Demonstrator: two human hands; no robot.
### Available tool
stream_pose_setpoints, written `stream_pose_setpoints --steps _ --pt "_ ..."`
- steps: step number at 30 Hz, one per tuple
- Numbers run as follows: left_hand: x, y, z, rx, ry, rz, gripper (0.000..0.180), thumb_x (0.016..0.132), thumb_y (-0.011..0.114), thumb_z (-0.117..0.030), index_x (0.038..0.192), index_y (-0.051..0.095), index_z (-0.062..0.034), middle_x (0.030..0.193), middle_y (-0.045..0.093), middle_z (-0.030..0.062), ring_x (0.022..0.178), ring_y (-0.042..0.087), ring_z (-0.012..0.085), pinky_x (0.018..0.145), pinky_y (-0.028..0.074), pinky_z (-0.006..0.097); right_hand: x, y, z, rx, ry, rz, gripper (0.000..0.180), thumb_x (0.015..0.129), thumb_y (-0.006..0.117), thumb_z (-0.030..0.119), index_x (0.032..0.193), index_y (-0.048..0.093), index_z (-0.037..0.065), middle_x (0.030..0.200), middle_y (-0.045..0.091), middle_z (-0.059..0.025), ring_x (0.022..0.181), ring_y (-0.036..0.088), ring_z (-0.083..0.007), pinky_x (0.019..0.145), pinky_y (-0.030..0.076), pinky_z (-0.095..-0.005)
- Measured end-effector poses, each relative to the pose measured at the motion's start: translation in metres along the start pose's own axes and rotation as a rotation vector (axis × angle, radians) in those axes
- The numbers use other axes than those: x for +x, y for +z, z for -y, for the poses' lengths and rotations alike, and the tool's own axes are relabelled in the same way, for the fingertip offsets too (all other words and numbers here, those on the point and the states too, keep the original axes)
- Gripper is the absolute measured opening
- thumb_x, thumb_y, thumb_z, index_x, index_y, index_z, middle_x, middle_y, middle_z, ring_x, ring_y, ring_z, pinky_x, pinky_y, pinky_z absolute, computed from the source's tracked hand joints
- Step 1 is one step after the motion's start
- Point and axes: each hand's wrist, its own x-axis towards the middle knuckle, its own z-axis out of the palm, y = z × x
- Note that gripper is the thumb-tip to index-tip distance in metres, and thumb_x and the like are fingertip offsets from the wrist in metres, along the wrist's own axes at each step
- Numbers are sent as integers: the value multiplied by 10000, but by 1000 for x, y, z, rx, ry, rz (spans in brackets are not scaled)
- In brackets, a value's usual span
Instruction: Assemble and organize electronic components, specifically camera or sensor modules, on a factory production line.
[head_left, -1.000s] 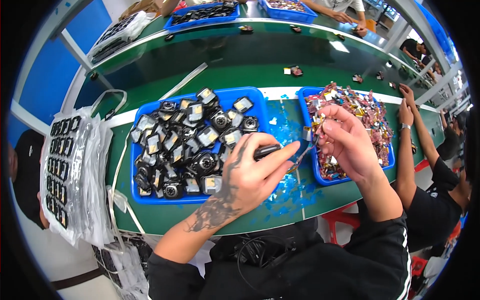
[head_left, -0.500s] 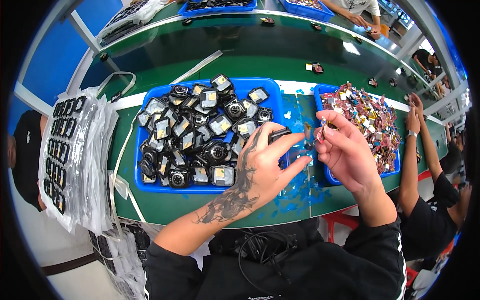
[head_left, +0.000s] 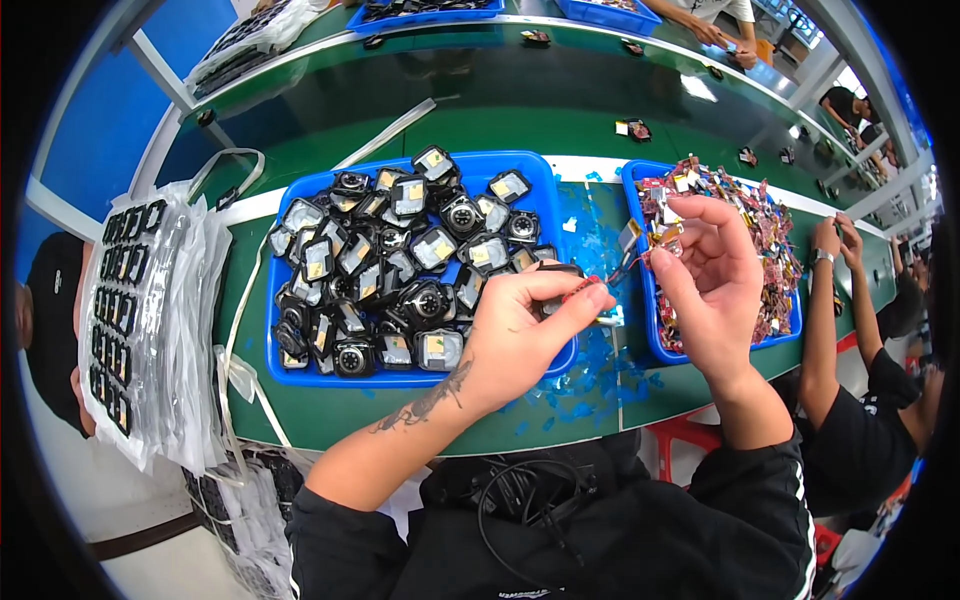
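Note:
My left hand (head_left: 530, 322) is closed in a pinch around a dark smartwatch case, mostly hidden by the fingers, with red wires (head_left: 580, 288) showing at the fingertips. Between thumb and fingers of my right hand (head_left: 718, 290) is a small circuit board (head_left: 664, 240); a thin silver piece (head_left: 629, 237) sticks out beside it. Thin dark wires (head_left: 622, 270) stretch across the gap between the hands. Left of them, a blue tray (head_left: 430, 379) holds several black smartwatch cases (head_left: 428, 300). Small reddish circuit boards (head_left: 775, 250) fill the blue bin (head_left: 655, 330) behind my right hand.
Blue film scraps (head_left: 585, 385) litter the green table (head_left: 400, 420) between the containers. Plastic-wrapped trays of watch cases (head_left: 130, 310) stand at the left edge. A dark green belt (head_left: 480, 90) beyond carries scattered parts. A co-worker's arms (head_left: 835, 310) are at the right.
My left hand has turned and its thumb now presses against the forefinger. My right hand has shifted slightly right, its fingers more raised. Wires and a silver piece now show between the hands.

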Motion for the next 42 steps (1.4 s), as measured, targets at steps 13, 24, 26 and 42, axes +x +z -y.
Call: stream_pose_setpoints --steps 13,24,26,42 --pt "-4 2 8 -146 14 40 170 939 634 -108 955 700 48 908 639 45 760 560 60 662 452 216 -5 5 3 274 242 272 351 850 692 -33 1167 544 -6 1063 620 -69 1000 619 -132 857 547 -283" --pt "-5 3 -1 344 264 -80 167 865 721 -124 940 698 24 961 611 88 806 637 133 699 526 266 -8 5 -4 246 221 252 321 836 675 -76 1128 566 3 1075 633 -56 1006 637 -129 893 523 -273" --pt "-4 3 1 353 240 -126 163 862 724 -115 941 697 25 963 611 87 805 638 129 688 526 262 -12 9 -3 -37 41 191 385 826 664 -95 1184 564 6 1079 637 -64 979 642 -129 870 530 -267" --pt "-3 0 1 193 302 -150 72 860 685 -47 869 672 23 932 597 70 827 582 101 730 480 236 5 -120 -4 -548 59 -44 372 849 591 -103 1200 591 22 927 635 -53 892 657 -123 762 511 -267"
